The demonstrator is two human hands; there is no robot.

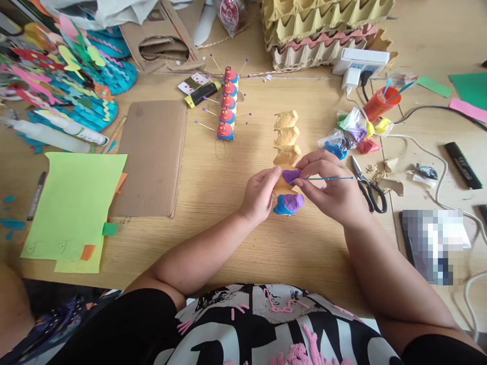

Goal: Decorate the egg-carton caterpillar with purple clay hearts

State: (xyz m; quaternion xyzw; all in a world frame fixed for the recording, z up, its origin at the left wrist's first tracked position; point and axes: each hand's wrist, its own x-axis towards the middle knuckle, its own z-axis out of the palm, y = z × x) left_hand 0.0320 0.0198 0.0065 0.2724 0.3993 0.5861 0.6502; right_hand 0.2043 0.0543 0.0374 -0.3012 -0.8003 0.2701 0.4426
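Note:
A yellowish egg carton strip (pixel 286 136) lies lengthwise before me on the table. Its nearest cup is covered in blue and purple clay (pixel 293 203), and a purple clay patch (pixel 291 176) sits on the cup behind it. My left hand (pixel 261 195) grips the strip's left side between thumb and fingers. Pinched in my right hand (pixel 329 190) is a thin blue stick tool (pixel 335 178), its tip at the purple patch. The right fingers partly hide the strip. Farther left stands a finished-looking strip (pixel 228 104) with red and blue clay faces and purple-tipped sticks.
Black-handled scissors (pixel 369 190), bagged coloured clay (pixel 353 126) and an orange cup (pixel 381 104) lie to the right. Egg trays (pixel 323 30) are stacked behind, near a white power strip (pixel 361 62). On the left are cardboard (pixel 150 157) and green paper (pixel 74 203).

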